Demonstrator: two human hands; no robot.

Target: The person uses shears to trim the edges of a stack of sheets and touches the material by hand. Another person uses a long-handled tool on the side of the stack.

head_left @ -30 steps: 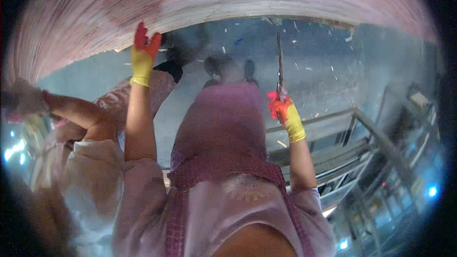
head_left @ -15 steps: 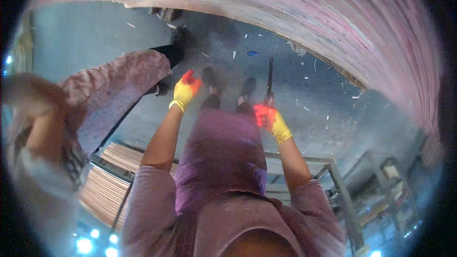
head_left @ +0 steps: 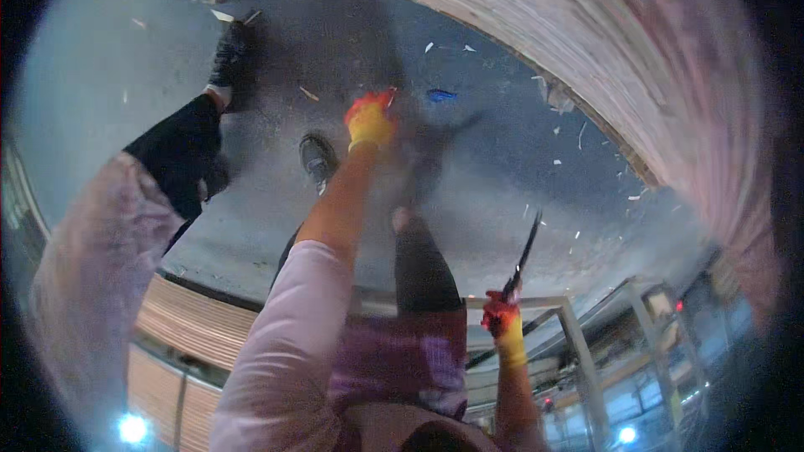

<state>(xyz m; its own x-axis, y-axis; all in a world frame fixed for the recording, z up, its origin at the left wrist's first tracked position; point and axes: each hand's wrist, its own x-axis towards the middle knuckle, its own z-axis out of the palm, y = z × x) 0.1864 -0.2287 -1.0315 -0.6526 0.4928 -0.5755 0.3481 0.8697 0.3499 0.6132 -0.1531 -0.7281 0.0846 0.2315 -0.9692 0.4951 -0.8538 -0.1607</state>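
My left hand (head_left: 371, 120), in a yellow glove with red fingers, reaches out over the dark floor. Its fingers look loosely bent and a little apart, and I see nothing held in them. Lower down at the right, my right hand (head_left: 502, 318), gloved the same way, is closed round the near end of a long, thin, dark tool (head_left: 528, 247). The tool looks like a blade and points away from me; its exact kind is not clear. A small blue scrap (head_left: 441, 95) lies on the floor just right of my left hand.
A tall stack of thin pinkish sheets (head_left: 536, 0) curves along the far and right side. White scraps (head_left: 469, 48) litter the floor. Another person's leg (head_left: 167, 151) stands at the left. Stacked boards (head_left: 188, 318) and a metal frame (head_left: 582, 343) are near me.
My left hand has moved right and farther out. The right hand has drawn back toward me and slightly right with the dark tool, which is now tilted. My legs have shifted in a step.
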